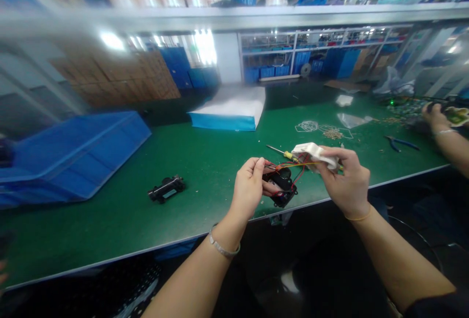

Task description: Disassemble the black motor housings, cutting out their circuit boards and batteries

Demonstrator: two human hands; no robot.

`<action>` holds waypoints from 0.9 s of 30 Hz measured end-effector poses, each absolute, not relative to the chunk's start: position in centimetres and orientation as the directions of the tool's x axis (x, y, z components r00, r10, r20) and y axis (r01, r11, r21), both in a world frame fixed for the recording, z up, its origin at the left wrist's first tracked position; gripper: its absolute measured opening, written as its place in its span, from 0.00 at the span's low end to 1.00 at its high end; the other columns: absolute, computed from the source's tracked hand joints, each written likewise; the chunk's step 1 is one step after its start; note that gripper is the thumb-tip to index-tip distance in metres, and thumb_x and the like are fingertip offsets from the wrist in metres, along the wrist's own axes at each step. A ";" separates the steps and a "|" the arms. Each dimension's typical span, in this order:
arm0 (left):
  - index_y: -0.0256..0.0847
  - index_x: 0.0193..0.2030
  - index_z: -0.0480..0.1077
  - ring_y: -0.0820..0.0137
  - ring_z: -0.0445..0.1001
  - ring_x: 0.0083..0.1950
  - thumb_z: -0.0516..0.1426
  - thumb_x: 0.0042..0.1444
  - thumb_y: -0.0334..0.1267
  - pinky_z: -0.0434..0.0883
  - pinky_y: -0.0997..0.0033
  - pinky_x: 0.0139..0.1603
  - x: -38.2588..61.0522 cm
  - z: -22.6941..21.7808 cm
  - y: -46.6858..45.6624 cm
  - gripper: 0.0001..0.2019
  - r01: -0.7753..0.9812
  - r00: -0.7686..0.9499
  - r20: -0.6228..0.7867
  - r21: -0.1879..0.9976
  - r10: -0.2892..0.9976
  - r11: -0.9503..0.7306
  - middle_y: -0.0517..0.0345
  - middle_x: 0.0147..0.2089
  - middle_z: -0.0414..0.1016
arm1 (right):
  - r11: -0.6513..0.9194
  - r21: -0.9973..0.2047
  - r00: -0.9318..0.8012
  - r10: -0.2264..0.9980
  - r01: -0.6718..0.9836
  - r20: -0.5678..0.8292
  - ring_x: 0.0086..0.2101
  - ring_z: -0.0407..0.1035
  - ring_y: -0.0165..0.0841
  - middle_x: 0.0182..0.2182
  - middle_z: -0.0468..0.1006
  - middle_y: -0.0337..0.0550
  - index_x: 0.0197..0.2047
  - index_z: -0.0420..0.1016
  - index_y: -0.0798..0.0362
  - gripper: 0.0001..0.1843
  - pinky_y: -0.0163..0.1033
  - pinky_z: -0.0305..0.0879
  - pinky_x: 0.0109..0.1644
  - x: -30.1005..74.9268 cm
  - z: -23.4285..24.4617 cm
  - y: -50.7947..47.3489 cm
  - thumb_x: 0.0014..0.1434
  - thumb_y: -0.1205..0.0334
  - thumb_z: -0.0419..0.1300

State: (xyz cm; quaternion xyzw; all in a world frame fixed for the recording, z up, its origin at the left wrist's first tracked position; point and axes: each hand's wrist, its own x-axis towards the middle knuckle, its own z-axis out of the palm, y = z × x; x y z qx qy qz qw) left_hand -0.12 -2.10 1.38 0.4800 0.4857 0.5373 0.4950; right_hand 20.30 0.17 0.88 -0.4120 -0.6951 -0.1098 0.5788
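Note:
My left hand [251, 186] is closed, pinching a bundle of thin red and dark wires [273, 165] between thumb and fingers. A black plastic housing [284, 196] hangs or rests just beside those fingers, near the table's front edge; whether the hand also grips it I cannot tell. Closed on a white plastic part [310, 150], my right hand [346, 179] holds it up to the right of the housing. Red and yellow wires stretch between the white part and the housing. Behind them lies a screwdriver [287, 154] with a yellow handle, partly hidden by the white part.
A black cylindrical part [166, 189] lies left on the green table [205, 161]. Farther left stands a blue bin [73, 157]; a white-and-blue box [227, 110] sits behind. Pliers [401, 144], white wire loops [307, 126] and a plastic bag [353, 120] lie right, near another person's hand [437, 117].

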 end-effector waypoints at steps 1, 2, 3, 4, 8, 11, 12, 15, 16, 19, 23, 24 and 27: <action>0.40 0.43 0.61 0.74 0.73 0.18 0.49 0.60 0.54 0.69 0.78 0.15 0.0 1.4 -2.2 0.18 -0.054 -0.019 0.025 0.998 1.000 -0.026 0.51 0.43 0.76 | 0.611 -0.343 0.036 0.457 0.714 0.889 0.34 0.76 0.34 0.41 0.80 0.43 0.44 0.70 0.49 0.12 0.37 0.70 0.33 20.1 1.1 0.2 0.57 0.57 0.63; 0.41 0.44 0.60 0.74 0.72 0.17 0.48 0.60 0.55 0.68 0.78 0.15 0.2 1.4 -2.4 0.18 -0.037 0.014 0.016 0.999 1.000 -0.015 0.52 0.43 0.76 | 0.592 -0.350 0.047 0.465 0.726 0.884 0.33 0.75 0.34 0.41 0.80 0.43 0.44 0.70 0.49 0.12 0.36 0.69 0.32 20.0 1.4 0.2 0.57 0.57 0.63; 0.41 0.44 0.60 0.74 0.72 0.17 0.48 0.60 0.55 0.67 0.79 0.15 0.3 1.4 -2.5 0.18 -0.020 0.047 0.008 1.000 0.999 -0.007 0.53 0.42 0.76 | 0.585 -0.346 0.047 0.464 0.734 0.885 0.32 0.75 0.33 0.41 0.80 0.43 0.44 0.70 0.49 0.12 0.36 0.69 0.32 19.9 1.7 0.2 0.58 0.56 0.63; 0.42 0.43 0.59 0.74 0.72 0.17 0.48 0.60 0.55 0.66 0.79 0.15 0.4 1.4 -2.6 0.18 -0.003 0.082 0.001 1.000 0.997 -0.001 0.54 0.40 0.76 | 0.586 -0.336 0.037 0.461 0.737 0.887 0.33 0.75 0.33 0.41 0.79 0.43 0.45 0.70 0.49 0.12 0.36 0.70 0.33 19.7 2.0 0.2 0.58 0.56 0.62; 0.41 0.40 0.61 0.76 0.70 0.18 0.48 0.61 0.53 0.63 0.80 0.17 0.1 1.4 -2.7 0.16 0.033 0.218 0.001 0.999 0.976 -0.008 0.57 0.34 0.74 | 0.597 -0.289 -0.012 0.449 0.748 0.894 0.35 0.75 0.34 0.42 0.79 0.42 0.45 0.70 0.48 0.11 0.37 0.69 0.36 19.7 3.0 0.0 0.58 0.58 0.62; 0.41 0.44 0.62 0.78 0.67 0.20 0.54 0.58 0.47 0.63 0.80 0.20 -0.6 1.9 -3.0 0.13 0.008 0.323 -0.043 0.999 0.945 0.043 0.56 0.36 0.74 | 0.576 -0.303 -0.003 0.469 0.759 0.883 0.31 0.74 0.32 0.40 0.79 0.42 0.44 0.70 0.49 0.11 0.36 0.68 0.34 19.8 3.2 0.1 0.58 0.56 0.61; 0.41 0.47 0.62 0.79 0.67 0.21 0.56 0.56 0.45 0.63 0.80 0.21 -0.9 2.1 -3.2 0.15 -0.004 0.365 -0.065 0.997 0.929 0.072 0.56 0.38 0.75 | 0.570 -0.317 0.006 0.480 0.758 0.877 0.30 0.73 0.31 0.39 0.79 0.42 0.44 0.70 0.49 0.11 0.35 0.67 0.33 19.8 3.2 0.1 0.59 0.55 0.61; 0.43 0.54 0.61 0.80 0.64 0.23 0.58 0.56 0.45 0.60 0.80 0.22 -1.5 2.8 -3.7 0.21 -0.040 0.457 -0.086 0.992 0.885 0.117 0.53 0.42 0.75 | 0.571 -0.342 0.010 0.504 0.747 0.863 0.29 0.72 0.31 0.37 0.78 0.41 0.44 0.70 0.49 0.12 0.35 0.67 0.32 19.8 3.3 0.1 0.59 0.55 0.61; 0.44 0.56 0.60 0.80 0.65 0.24 0.58 0.55 0.45 0.60 0.81 0.23 -1.6 2.9 -3.8 0.23 -0.042 0.463 -0.076 0.993 0.883 0.107 0.52 0.42 0.75 | 0.571 -0.342 0.006 0.509 0.746 0.861 0.29 0.73 0.31 0.37 0.78 0.41 0.44 0.70 0.49 0.12 0.35 0.67 0.32 19.8 3.4 0.1 0.59 0.55 0.61; 0.46 0.59 0.57 0.79 0.67 0.26 0.64 0.49 0.43 0.63 0.79 0.25 -1.5 2.7 -4.0 0.32 0.013 0.421 -0.036 0.999 0.906 0.034 0.50 0.47 0.72 | 0.557 -0.329 -0.001 0.509 0.763 0.861 0.30 0.73 0.32 0.38 0.79 0.41 0.44 0.71 0.48 0.11 0.35 0.66 0.31 19.7 3.9 0.1 0.59 0.54 0.60; 0.42 0.50 0.60 0.81 0.66 0.25 0.66 0.44 0.40 0.64 0.78 0.26 -1.5 1.9 -3.7 0.27 0.139 0.260 0.030 0.988 0.965 -0.068 0.51 0.48 0.72 | 0.478 -0.250 -0.052 0.533 0.842 0.845 0.29 0.73 0.32 0.35 0.79 0.39 0.44 0.72 0.48 0.11 0.35 0.62 0.29 19.7 4.5 0.1 0.59 0.56 0.60; 0.42 0.48 0.60 0.81 0.65 0.25 0.66 0.44 0.40 0.64 0.78 0.27 -1.6 1.8 -3.6 0.26 0.151 0.232 0.041 0.986 0.972 -0.077 0.52 0.47 0.73 | 0.454 -0.214 -0.076 0.540 0.865 0.838 0.28 0.73 0.33 0.34 0.79 0.39 0.45 0.72 0.48 0.11 0.35 0.61 0.29 19.7 4.7 0.0 0.59 0.56 0.60; 0.42 0.48 0.56 0.79 0.64 0.26 0.68 0.41 0.37 0.63 0.78 0.28 -1.7 1.6 -3.4 0.30 0.199 0.224 0.061 0.974 0.973 -0.107 0.55 0.42 0.74 | 0.426 -0.118 -0.153 0.550 0.897 0.821 0.30 0.73 0.34 0.37 0.80 0.39 0.46 0.73 0.48 0.12 0.36 0.57 0.29 19.7 4.9 -0.2 0.59 0.58 0.59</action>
